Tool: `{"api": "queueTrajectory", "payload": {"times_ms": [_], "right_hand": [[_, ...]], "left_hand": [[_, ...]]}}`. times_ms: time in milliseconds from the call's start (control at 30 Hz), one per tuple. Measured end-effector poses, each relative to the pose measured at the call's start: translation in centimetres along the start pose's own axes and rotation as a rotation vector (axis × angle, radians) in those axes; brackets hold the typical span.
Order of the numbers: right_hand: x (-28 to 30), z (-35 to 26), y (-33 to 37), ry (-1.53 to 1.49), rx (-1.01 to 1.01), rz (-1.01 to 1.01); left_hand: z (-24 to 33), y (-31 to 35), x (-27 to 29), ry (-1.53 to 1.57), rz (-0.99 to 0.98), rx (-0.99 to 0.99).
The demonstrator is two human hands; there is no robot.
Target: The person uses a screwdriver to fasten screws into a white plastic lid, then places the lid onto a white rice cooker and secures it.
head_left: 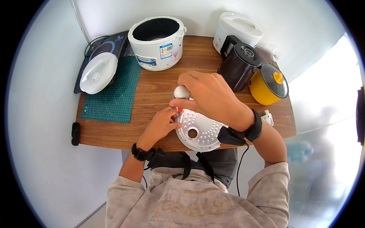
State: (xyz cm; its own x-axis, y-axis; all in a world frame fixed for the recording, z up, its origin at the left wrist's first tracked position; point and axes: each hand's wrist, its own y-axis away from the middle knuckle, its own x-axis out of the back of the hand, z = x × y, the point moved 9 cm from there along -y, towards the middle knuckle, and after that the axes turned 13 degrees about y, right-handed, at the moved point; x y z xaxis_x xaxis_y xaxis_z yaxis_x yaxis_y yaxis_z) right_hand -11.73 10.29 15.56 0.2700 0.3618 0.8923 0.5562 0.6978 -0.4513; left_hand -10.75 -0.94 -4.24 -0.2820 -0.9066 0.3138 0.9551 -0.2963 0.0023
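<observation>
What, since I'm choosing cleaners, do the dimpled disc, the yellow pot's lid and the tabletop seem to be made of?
Dimpled disc: probably metal, perhaps aluminium, judging by its silvery sheen. Pot lid: likely glossy glass, being see-through and reflective; its yellow knob looks like plastic. Tabletop: wood or wood-look laminate, smooth, from its brown grain.

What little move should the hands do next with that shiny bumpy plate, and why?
Perhaps the left hand should steady the shiny bumpy plate: its thumb is at the rim, while the right hand has thumb and fingers either side of the white round piece near that edge, so a wobble could get in the way.
</observation>
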Motion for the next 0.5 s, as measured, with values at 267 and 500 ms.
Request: {"api": "queueTrajectory", "payload": {"times_ms": [267, 500], "right_hand": [[-0.6, -0.1, 0.4, 0.251, -0.041, 0.077], [0.5, 0.2, 1.1, -0.282, -0.003, 0.109]], "left_hand": [[0.0, 0.0, -0.1, 0.056, -0.024, 0.039], [0.1, -0.3, -0.1, 0.059, -0.024, 0.062]]}}
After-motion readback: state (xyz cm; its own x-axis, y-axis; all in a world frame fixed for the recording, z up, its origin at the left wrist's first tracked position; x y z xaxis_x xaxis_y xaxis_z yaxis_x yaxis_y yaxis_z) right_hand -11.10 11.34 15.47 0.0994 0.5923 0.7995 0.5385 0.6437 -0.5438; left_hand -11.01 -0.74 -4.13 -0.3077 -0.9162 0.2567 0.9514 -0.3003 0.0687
